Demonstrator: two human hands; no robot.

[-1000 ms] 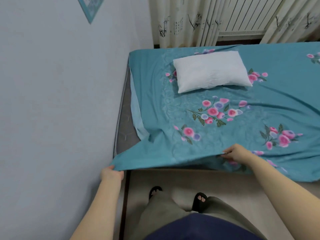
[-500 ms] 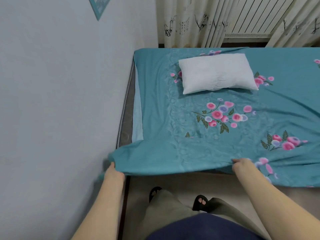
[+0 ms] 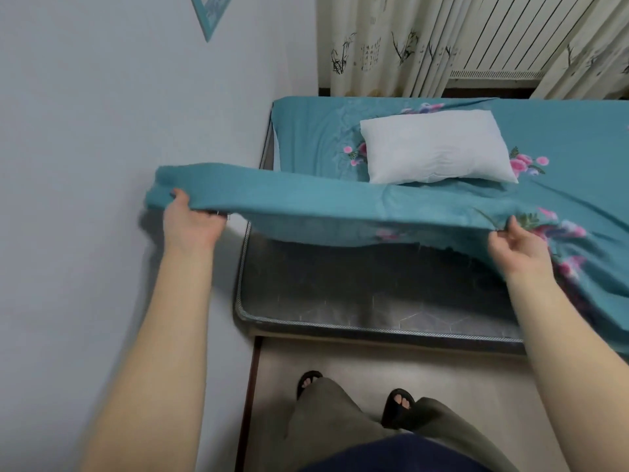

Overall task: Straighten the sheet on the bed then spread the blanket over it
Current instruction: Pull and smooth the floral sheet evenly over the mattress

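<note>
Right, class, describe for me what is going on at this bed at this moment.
A person at the bed's near edge holds the teal floral sheet up off the grey mattress. The left grip holds its corner by the wall; the right grip pinches its edge further along. A white pillow lies on the sheet further up. No blanket is in view.

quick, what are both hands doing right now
Left hand: closed, gripping the near edge of the teal sheet, lifted off the mattress.
Right hand: closed, pinching the same edge.
</note>
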